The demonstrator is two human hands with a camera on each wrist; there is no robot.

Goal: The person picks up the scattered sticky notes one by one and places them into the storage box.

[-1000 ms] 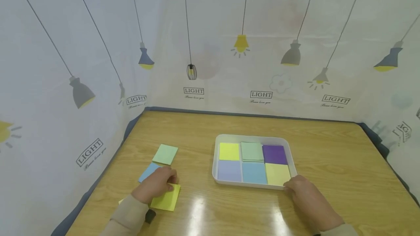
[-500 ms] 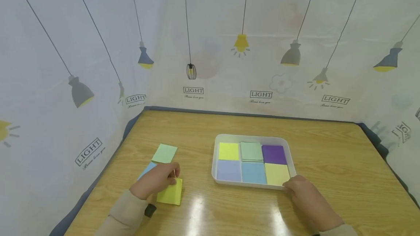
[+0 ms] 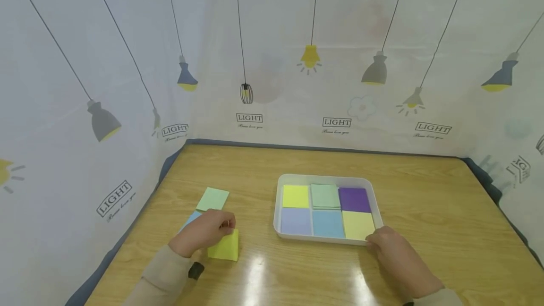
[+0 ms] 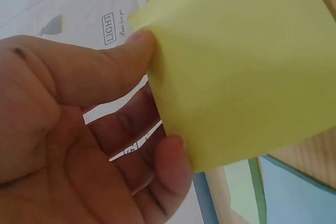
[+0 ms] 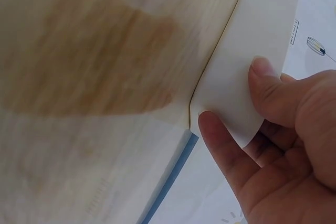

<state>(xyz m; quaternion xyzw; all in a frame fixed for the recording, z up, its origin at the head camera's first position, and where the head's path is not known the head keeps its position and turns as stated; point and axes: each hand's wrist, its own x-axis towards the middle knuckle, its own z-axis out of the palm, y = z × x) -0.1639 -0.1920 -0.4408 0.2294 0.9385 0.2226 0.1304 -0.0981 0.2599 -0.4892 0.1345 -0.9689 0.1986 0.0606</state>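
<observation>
My left hand (image 3: 203,233) pinches a yellow square sticky note (image 3: 224,248) by its edge between thumb and fingers. In the left wrist view this sticky note (image 4: 247,72) is held up off the table; whether it is one sheet or a thin pad I cannot tell. My right hand (image 3: 395,259) grips the near right corner of a white tray (image 3: 306,178), thumb and fingers on its wall. Inside the tray, two rows hold bright yellow (image 3: 295,196), mint green (image 3: 325,196), purple (image 3: 354,200), lavender (image 3: 296,221), blue (image 3: 328,224) and pale yellow sticky notes (image 3: 359,225).
A mint green sticky note pad (image 3: 213,199) lies on the wooden table (image 3: 255,169) beyond my left hand. A blue one (image 3: 191,218) is partly covered by that hand. A printed cloth (image 3: 289,98) walls the table's back and sides.
My left hand has shifted slightly rightward and away from me, lifting the yellow sticky note, which now hangs more upright. The right hand and tray stay nearly in place.
</observation>
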